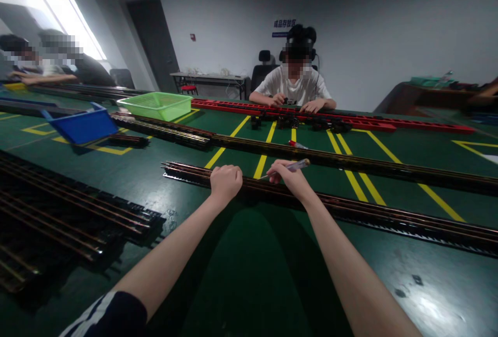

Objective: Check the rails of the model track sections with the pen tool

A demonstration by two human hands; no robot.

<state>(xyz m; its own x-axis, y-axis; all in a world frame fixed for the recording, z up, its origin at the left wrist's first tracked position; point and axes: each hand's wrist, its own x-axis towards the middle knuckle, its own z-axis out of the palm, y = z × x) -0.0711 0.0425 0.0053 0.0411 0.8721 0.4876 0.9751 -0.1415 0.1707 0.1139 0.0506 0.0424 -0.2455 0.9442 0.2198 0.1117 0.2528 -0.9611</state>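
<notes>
A long, dark rail assembly (373, 212) with thin coppery bars lies across the green table in front of me. My left hand (226, 184) is closed over it near its left end, knuckles up, with the fingertips hidden. My right hand (282, 172) grips a screwdriver (299, 165) with a translucent handle. The screwdriver's thin shaft slants down and left to the rail assembly, between my two hands; I cannot make out exactly what its tip touches.
More rail assemblies (78, 202) lie at left, with another long one (330, 159) beyond my hands. A blue bin (83, 125) and a green basket (155, 106) stand at the far left. Opposite, a person (293, 80) handles red strips (373, 123) beside small black parts (288, 121).
</notes>
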